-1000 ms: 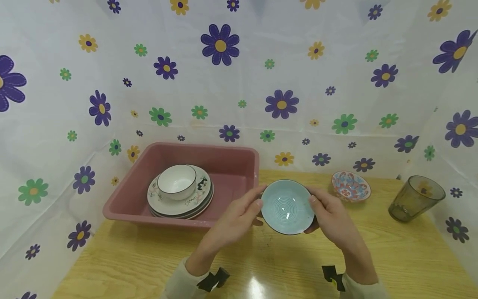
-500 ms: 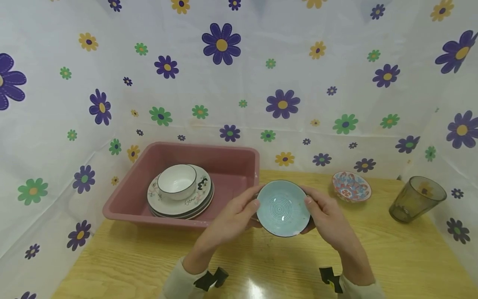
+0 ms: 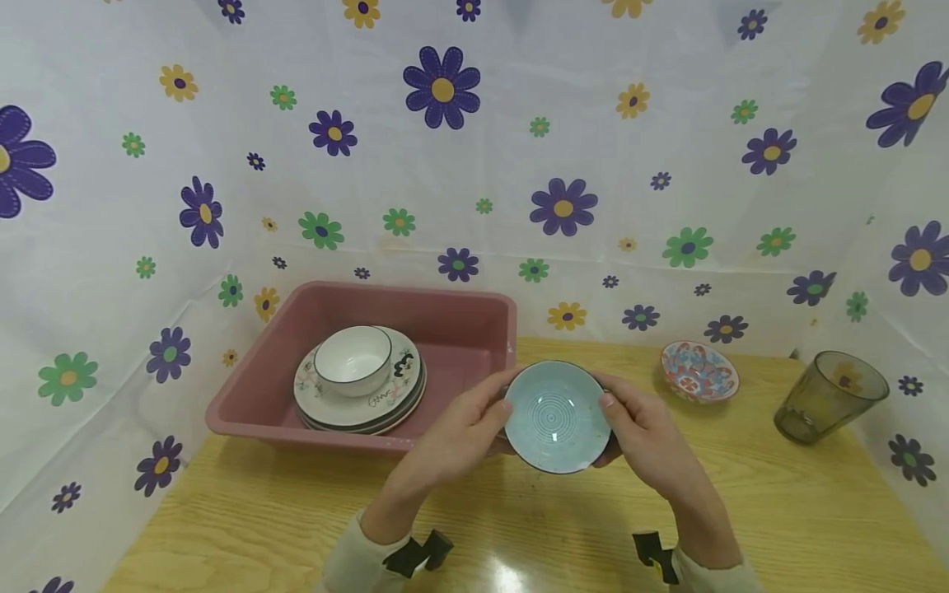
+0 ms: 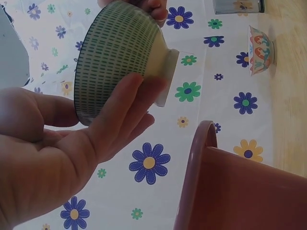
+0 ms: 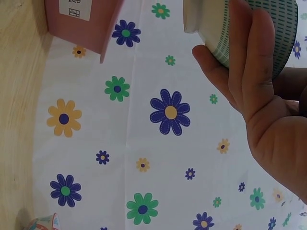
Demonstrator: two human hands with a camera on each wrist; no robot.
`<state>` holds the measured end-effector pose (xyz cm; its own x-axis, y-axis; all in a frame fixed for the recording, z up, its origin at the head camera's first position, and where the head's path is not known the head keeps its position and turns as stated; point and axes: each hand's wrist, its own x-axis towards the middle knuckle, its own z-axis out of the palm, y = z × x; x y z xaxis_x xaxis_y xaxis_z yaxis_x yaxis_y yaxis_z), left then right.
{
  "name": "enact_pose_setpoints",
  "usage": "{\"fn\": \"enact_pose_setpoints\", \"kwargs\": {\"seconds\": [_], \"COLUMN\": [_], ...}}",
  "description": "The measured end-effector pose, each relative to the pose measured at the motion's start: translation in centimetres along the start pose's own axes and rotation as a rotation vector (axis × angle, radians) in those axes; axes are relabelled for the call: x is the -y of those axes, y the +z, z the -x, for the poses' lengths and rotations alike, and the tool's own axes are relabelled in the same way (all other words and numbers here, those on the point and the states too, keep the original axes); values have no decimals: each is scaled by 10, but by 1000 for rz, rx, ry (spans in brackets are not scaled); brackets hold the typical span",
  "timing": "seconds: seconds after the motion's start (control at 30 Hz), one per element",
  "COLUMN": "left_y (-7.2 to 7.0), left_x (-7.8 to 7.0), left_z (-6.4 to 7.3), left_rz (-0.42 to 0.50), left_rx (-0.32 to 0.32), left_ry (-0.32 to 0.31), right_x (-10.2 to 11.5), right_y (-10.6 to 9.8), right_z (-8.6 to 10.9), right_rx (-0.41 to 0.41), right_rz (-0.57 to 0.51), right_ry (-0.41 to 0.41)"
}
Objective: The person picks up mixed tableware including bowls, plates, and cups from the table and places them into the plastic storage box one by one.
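Between both hands a bowl is held up over the table, its pale blue inside with fine rings tilted toward the head camera. Green dashes cover the outside of the bowl in the left wrist view, above a pale foot. My left hand grips its left side, thumb at the rim and fingers spread under the outer wall. On the opposite side my right hand grips it likewise; in the right wrist view the fingers of this hand lie along the dashed wall.
A pink plastic basin at the left holds stacked plates with a white bowl on top. A small red-and-blue patterned bowl and a tinted glass stand at the right on the wooden table. Flowered sheeting surrounds it.
Both hands have shifted the held bowl slightly left and a little down in the head view. Their grip looks the same, and the other dishes have not moved.
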<state>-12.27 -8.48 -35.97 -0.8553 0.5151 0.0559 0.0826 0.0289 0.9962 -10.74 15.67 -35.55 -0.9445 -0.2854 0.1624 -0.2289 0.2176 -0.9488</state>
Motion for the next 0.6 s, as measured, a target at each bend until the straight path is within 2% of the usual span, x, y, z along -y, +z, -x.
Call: {"fn": "enact_pose_setpoints", "kwargs": {"seconds": [0.33,0.6], "left_y": [-5,-9], "left_x": [0,0], "left_z": [1,1], "left_rz": [-47,-35], "left_rx": [11,24], "left_ry": [-16,-11], "right_x": [0,0], "right_y": [4,6], "right_z": [-1,-2], "right_rx": [16,8], "right_rz": [6,10], "right_ry": [-8,9]}}
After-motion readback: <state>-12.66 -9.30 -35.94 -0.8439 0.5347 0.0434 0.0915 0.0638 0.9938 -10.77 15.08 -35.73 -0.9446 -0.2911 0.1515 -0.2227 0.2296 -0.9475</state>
